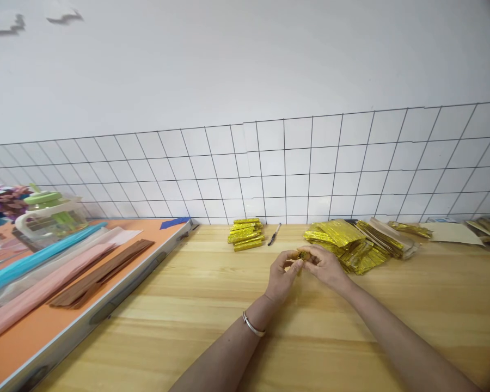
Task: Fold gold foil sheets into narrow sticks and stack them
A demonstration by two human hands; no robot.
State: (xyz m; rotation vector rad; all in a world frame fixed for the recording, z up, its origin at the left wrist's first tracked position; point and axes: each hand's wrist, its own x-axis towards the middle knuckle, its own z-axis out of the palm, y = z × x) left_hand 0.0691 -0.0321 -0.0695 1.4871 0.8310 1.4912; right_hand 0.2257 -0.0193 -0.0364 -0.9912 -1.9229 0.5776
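Observation:
Both of my hands meet over the wooden table, fingers pinched around a small piece of shiny gold foil [303,255]. My left hand [283,275] grips it from the left, and my right hand [324,265] from the right. Most of the piece is hidden by the fingers. Just beyond my right hand spreads a heap of flat gold foil pieces [343,234]. Rolled or folded gold foil strips [246,235] lie in a small stack near the wall, left of a pen [274,235].
A raised orange board [147,258] at the left carries blue, pink and brown crepe paper [102,272] and a clear jug with a green lid [44,198]. Brown paper and card [453,232] lie at the right. A wire grid [298,163] lines the wall.

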